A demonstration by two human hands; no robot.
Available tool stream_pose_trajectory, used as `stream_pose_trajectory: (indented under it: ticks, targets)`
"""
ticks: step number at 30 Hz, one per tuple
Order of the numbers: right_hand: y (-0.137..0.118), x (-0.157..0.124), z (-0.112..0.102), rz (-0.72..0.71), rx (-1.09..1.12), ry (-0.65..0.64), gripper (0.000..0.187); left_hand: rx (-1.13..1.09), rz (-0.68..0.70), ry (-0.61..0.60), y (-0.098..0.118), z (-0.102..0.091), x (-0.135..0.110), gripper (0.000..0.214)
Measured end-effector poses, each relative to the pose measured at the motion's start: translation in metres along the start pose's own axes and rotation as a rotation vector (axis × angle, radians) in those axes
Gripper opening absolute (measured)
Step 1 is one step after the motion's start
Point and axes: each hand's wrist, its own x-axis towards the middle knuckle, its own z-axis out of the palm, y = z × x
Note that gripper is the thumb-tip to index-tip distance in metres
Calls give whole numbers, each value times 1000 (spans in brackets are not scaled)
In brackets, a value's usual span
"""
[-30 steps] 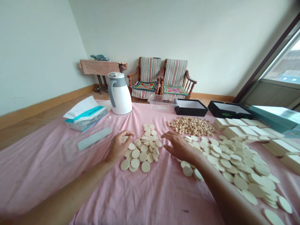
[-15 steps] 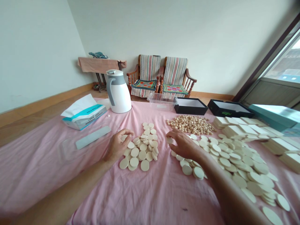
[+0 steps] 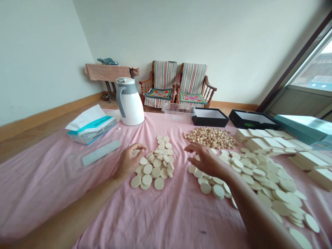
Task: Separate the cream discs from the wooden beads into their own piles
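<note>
My left hand (image 3: 129,158) is curled at the left edge of a small heap of pale round wooden discs (image 3: 156,172), with a wooden disc (image 3: 136,152) showing between its thumb and bent fingers. To the right, my right hand (image 3: 203,157) hovers over the near-left part of a larger spread of the same discs (image 3: 248,179). Its thumb and fingers are apart, and no disc shows at the tips. A pale disc is partly visible behind the gap; whether it touches the hand I cannot tell.
Small wooden beads (image 3: 210,137) lie beyond my right hand. Stacked pale rectangular pieces (image 3: 264,143) and a teal box (image 3: 303,126) stand right. Two black trays (image 3: 210,121), a clear plastic container (image 3: 178,112), a white jug (image 3: 132,107) and a tissue pack (image 3: 92,129) line the pink cloth (image 3: 160,221).
The disc that was at my right fingertips is no longer there, and those fingers have spread apart. My left hand stays nearly in place around its disc. The whole view has shifted slightly.
</note>
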Motion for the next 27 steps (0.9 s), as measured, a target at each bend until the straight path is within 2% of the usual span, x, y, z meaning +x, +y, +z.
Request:
stream_pose_trajectory:
  ticks: [3,6,12,23,27]
  targets:
    - [-19,2,19,-103,101,-46,31,7,0,2,-1,0,0,23]
    - [-31,3,33,-133,135,-70,31,2,8,-3,-1,0,-1,22]
    - [-28,5,50,-144,149,-57,27,-19,16,-5,0,-1,-1,21]
    - [-25,6,46,-108,172,-70,18,-5,14,-10,-1,-1,-1,23]
    - [-19,8,35,-70,155,33,20,-1,18,-6,-3,-1,-1,23]
